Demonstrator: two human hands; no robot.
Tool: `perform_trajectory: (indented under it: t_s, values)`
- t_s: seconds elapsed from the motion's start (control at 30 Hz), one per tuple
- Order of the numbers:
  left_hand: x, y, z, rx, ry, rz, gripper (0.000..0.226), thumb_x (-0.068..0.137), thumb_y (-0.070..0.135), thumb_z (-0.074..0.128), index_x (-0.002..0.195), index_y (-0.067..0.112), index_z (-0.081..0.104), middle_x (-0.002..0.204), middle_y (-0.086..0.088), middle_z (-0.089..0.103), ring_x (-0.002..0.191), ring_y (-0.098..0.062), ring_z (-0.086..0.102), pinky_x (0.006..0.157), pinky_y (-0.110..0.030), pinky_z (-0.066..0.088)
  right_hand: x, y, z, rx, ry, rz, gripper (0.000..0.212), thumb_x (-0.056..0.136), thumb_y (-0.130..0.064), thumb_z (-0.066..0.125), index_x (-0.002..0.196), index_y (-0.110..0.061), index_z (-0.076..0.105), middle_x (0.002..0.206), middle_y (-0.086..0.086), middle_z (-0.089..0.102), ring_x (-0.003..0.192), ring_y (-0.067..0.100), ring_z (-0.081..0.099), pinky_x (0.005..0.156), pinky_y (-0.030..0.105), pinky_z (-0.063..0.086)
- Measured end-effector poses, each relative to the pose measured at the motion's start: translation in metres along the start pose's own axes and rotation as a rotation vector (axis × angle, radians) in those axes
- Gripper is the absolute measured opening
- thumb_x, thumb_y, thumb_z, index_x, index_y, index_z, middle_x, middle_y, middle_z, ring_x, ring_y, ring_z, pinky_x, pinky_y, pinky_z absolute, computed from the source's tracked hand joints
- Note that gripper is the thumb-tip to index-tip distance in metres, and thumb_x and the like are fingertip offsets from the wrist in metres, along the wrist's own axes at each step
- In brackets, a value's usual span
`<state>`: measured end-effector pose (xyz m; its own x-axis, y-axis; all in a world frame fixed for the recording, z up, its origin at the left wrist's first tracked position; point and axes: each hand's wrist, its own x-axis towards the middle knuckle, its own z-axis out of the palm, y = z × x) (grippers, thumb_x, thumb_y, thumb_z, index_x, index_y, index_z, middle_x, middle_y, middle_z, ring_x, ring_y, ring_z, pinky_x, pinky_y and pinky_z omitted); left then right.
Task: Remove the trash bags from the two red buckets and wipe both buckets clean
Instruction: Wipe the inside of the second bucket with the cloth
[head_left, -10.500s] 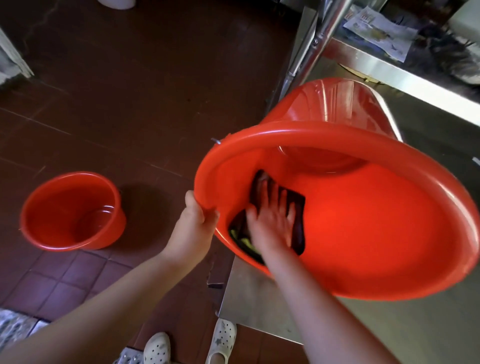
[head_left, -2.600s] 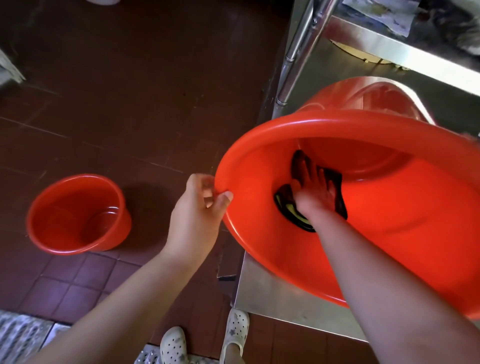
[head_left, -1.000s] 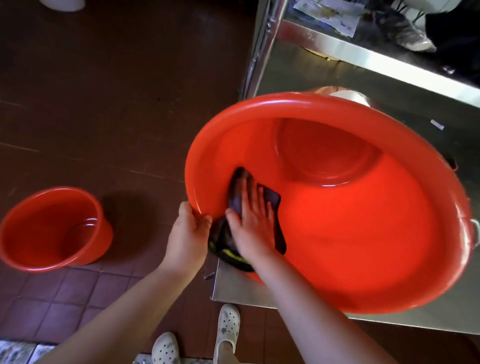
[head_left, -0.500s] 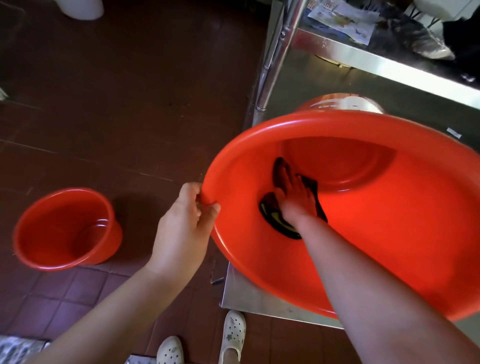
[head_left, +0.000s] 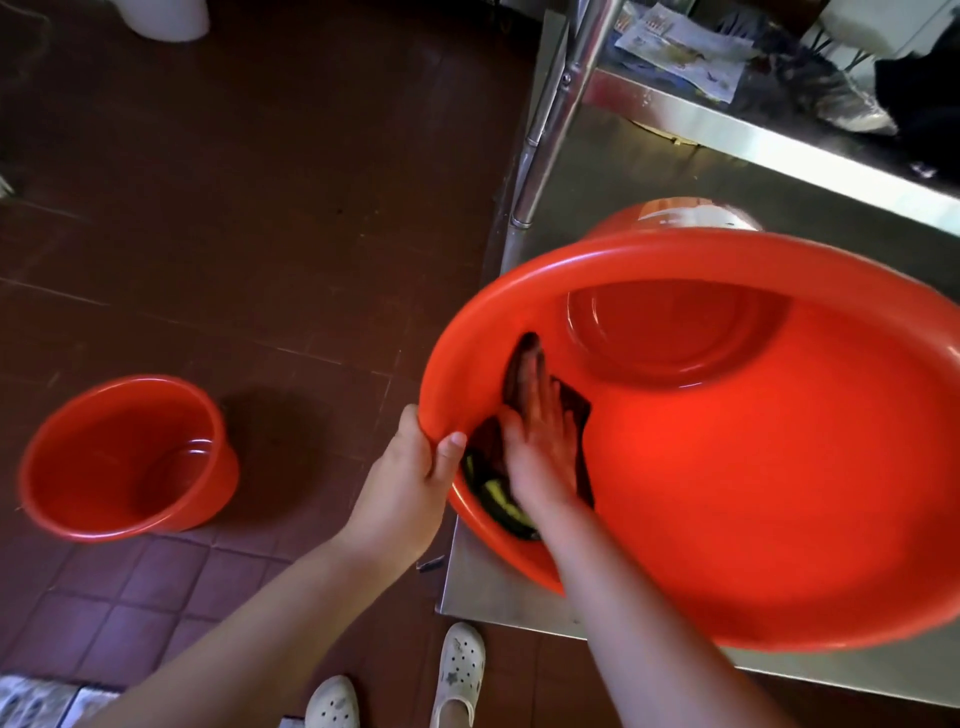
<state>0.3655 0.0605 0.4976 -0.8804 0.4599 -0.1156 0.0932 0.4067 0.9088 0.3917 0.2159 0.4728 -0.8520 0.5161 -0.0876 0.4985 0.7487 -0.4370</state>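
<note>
A large red bucket (head_left: 779, 467) lies tilted on the steel table, its mouth facing me. My left hand (head_left: 410, 488) grips its rim at the left, thumb inside. My right hand (head_left: 540, 447) presses flat on a dark cloth (head_left: 576, 410) with a yellow-green edge, against the inner left wall near the rim. A second, smaller red bucket (head_left: 124, 457) stands upright on the floor at the left, with no bag in it.
The steel table (head_left: 483, 587) has an upper shelf (head_left: 753, 140) on a metal post (head_left: 561, 114), holding a paper leaflet and crumpled plastic. Dark brown floor tiles (head_left: 260, 208) stretch left. My white clogs (head_left: 457, 670) stand at the table's near edge. A white object (head_left: 166, 15) sits top left.
My right hand slid the cloth from deeper in the bucket back toward the rim on the left wall. The left hand kept its grip on the rim.
</note>
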Motion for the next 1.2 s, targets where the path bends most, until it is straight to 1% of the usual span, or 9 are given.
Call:
perform_trajectory:
  t_s: [0.13, 0.27, 0.4, 0.53, 0.7, 0.83, 0.93, 1.07, 1.2]
  values:
    - [0.000, 0.010, -0.001, 0.183, 0.098, 0.030, 0.017, 0.094, 0.040, 0.040, 0.096, 0.022, 0.038, 0.078, 0.005, 0.052, 0.081, -0.029, 0.060, 0.061, -0.032, 0.035, -0.043, -0.015, 0.005, 0.157, 0.007, -0.179, 0.067, 0.083, -0.052, 0.016, 0.140, -0.044, -0.018, 0.156, -0.013, -0.012, 0.143, 0.001, -0.012, 0.115, 0.023, -0.005]
    - [0.002, 0.022, -0.009, 0.307, 0.136, 0.093, 0.022, 0.094, 0.041, 0.038, 0.089, 0.021, 0.035, 0.074, 0.003, 0.050, 0.081, -0.031, 0.058, 0.060, -0.034, 0.030, -0.021, 0.009, -0.001, 0.071, 0.008, -0.238, 0.067, 0.092, -0.035, 0.033, 0.145, -0.025, -0.008, 0.155, -0.004, -0.011, 0.145, 0.012, -0.005, 0.118, 0.031, 0.006]
    - [0.004, 0.030, -0.019, 0.376, 0.126, 0.140, 0.026, 0.093, 0.046, 0.035, 0.085, 0.022, 0.032, 0.069, 0.009, 0.042, 0.070, -0.024, 0.050, 0.058, -0.034, 0.029, 0.021, 0.044, -0.007, -0.107, -0.022, -0.136, 0.065, 0.096, -0.030, 0.035, 0.150, -0.023, -0.002, 0.160, -0.002, -0.003, 0.146, 0.020, 0.009, 0.114, 0.041, 0.019]
    - [0.003, 0.030, -0.021, 0.400, 0.119, 0.188, 0.029, 0.089, 0.054, 0.028, 0.083, 0.026, 0.030, 0.066, 0.012, 0.040, 0.059, -0.011, 0.041, 0.051, -0.032, 0.027, 0.057, 0.078, -0.017, -0.305, -0.060, 0.034, 0.063, 0.098, -0.032, 0.034, 0.152, -0.027, 0.001, 0.160, -0.005, 0.000, 0.146, 0.020, 0.011, 0.115, 0.040, 0.016]
    - [0.004, 0.012, -0.025, 0.348, 0.077, 0.139, 0.040, 0.083, 0.066, 0.034, 0.098, 0.030, 0.040, 0.068, 0.012, 0.048, 0.063, -0.008, 0.051, 0.053, -0.030, 0.037, 0.070, 0.089, -0.007, -0.378, -0.009, 0.190, 0.054, 0.098, -0.041, 0.033, 0.144, -0.014, 0.036, 0.151, 0.013, 0.032, 0.141, 0.027, 0.023, 0.116, 0.040, 0.013]
    - [0.006, -0.003, -0.024, 0.346, -0.005, 0.086, 0.034, 0.089, 0.052, 0.045, 0.099, 0.020, 0.044, 0.069, 0.008, 0.050, 0.070, -0.021, 0.057, 0.063, -0.038, 0.046, 0.063, 0.076, 0.000, -0.391, -0.016, 0.191, 0.057, 0.097, -0.041, 0.033, 0.148, -0.019, 0.024, 0.156, 0.008, 0.022, 0.144, 0.023, 0.015, 0.116, 0.040, 0.007]
    - [0.006, -0.003, -0.017, 0.345, 0.057, 0.202, 0.027, 0.088, 0.042, 0.054, 0.093, 0.016, 0.046, 0.067, 0.008, 0.045, 0.068, -0.017, 0.050, 0.060, -0.032, 0.036, 0.033, 0.046, 0.013, -0.297, 0.034, 0.198, 0.059, 0.098, -0.040, 0.034, 0.151, -0.020, 0.016, 0.158, 0.006, 0.016, 0.146, 0.022, 0.010, 0.116, 0.039, 0.007]
    - [0.003, 0.000, -0.008, 0.202, 0.048, 0.099, 0.025, 0.089, 0.035, 0.057, 0.087, 0.023, 0.035, 0.062, 0.010, 0.047, 0.066, -0.025, 0.056, 0.057, -0.032, 0.035, -0.034, 0.004, 0.035, -0.065, 0.094, -0.007, 0.065, 0.092, -0.048, 0.022, 0.146, -0.030, -0.009, 0.157, -0.003, -0.007, 0.145, 0.013, -0.006, 0.116, 0.032, 0.000]
    - [0.002, 0.003, -0.008, 0.160, 0.073, 0.097, 0.023, 0.090, 0.034, 0.054, 0.084, 0.024, 0.034, 0.064, 0.009, 0.050, 0.061, -0.021, 0.054, 0.055, -0.033, 0.035, -0.053, 0.013, 0.029, 0.002, 0.044, -0.186, 0.068, 0.089, -0.041, 0.027, 0.146, -0.028, -0.009, 0.157, -0.004, -0.008, 0.145, 0.013, -0.010, 0.118, 0.031, -0.002]
